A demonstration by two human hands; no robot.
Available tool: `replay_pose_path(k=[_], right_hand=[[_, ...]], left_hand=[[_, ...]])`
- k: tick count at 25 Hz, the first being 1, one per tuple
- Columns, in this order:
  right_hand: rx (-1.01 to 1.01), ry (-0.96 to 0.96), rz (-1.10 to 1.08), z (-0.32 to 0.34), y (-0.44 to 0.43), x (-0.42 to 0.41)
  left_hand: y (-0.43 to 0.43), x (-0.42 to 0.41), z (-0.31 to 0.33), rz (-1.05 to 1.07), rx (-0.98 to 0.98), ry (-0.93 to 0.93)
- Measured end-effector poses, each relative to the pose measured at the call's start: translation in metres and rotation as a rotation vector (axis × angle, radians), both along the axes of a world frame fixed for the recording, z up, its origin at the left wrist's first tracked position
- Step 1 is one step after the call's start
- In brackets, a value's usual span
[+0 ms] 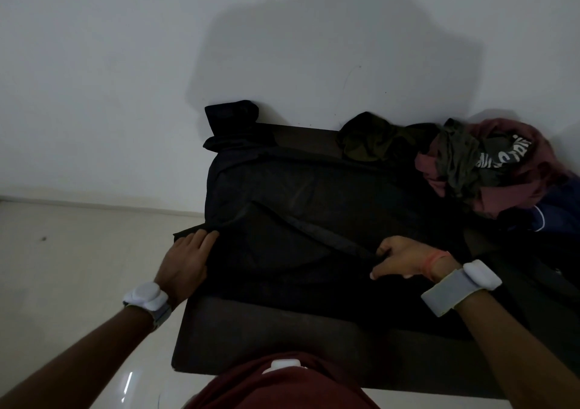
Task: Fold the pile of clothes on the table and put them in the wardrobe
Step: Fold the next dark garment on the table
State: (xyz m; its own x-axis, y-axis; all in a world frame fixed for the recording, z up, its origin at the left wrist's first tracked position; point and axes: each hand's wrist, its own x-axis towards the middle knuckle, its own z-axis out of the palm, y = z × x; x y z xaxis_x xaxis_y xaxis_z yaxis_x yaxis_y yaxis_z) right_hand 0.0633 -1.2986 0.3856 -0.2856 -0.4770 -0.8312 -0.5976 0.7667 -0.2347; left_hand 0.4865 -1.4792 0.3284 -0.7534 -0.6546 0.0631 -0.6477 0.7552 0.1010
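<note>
Dark bench [282,330] against a white wall: your left grip [185,261] presses flat, fingers straight, on the black cloth garment [314,195]; your right grip [405,261] pinches its fold.

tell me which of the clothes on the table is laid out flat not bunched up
The big black garment in the middle, under the left hand and right hand. The olive garment and maroon garment by the wall lie crumpled.

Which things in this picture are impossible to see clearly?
Head view: the black garment, type unclear; dim light merges it with the table.
Head view: whether the left hand pinches or presses; its thumb is out of sight.
Head view: navy cloth, cut off by the right edge.
Head view: white print, too crumpled to read.
</note>
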Motion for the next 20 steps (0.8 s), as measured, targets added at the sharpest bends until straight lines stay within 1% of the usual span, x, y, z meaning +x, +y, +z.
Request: replay_pose_path(k=[2, 3, 5, 8, 11, 13, 15, 16, 18, 20], right_hand=[[0.134, -0.019, 0.053, 0.007, 0.002, -0.002], [0.156, -0.03, 0.043, 0.011, 0.002, -0.005], [0.144, -0.014, 0.039, 0.018, 0.004, -0.014], [0.079, 0.07, 0.148, 0.03, 0.008, -0.033], [0.026, -0.012, 0.135, 0.035, 0.018, -0.052], [0.04, -0.018, 0.139, 0.034, 0.023, -0.062], [0.066, 0.087, 0.158, 0.023, 0.025, -0.067], [0.051, 0.169, 0.137, 0.013, 0.027, -0.07], [-0.036, 0.299, 0.038, -0.005, 0.03, -0.069], [-0.18, 0.345, -0.047, -0.016, 0.032, -0.061]], left_hand=[[-0.002, 0.0, 0.006, 0.022, 0.025, -0.027], [-0.002, -0.001, 0.01, 0.032, 0.029, -0.026], [-0.003, -0.003, 0.017, 0.058, 0.044, -0.022], [-0.004, -0.007, 0.022, 0.069, 0.048, -0.029], [-0.003, -0.002, 0.021, 0.041, 0.057, -0.06], [-0.002, -0.001, 0.022, 0.025, 0.074, -0.088], [-0.001, -0.003, 0.022, 0.008, 0.095, -0.103], [-0.001, -0.004, 0.022, -0.009, 0.111, -0.105], [0.003, -0.006, 0.022, -0.058, 0.154, -0.099], [0.005, -0.005, 0.024, -0.09, 0.176, -0.07]])
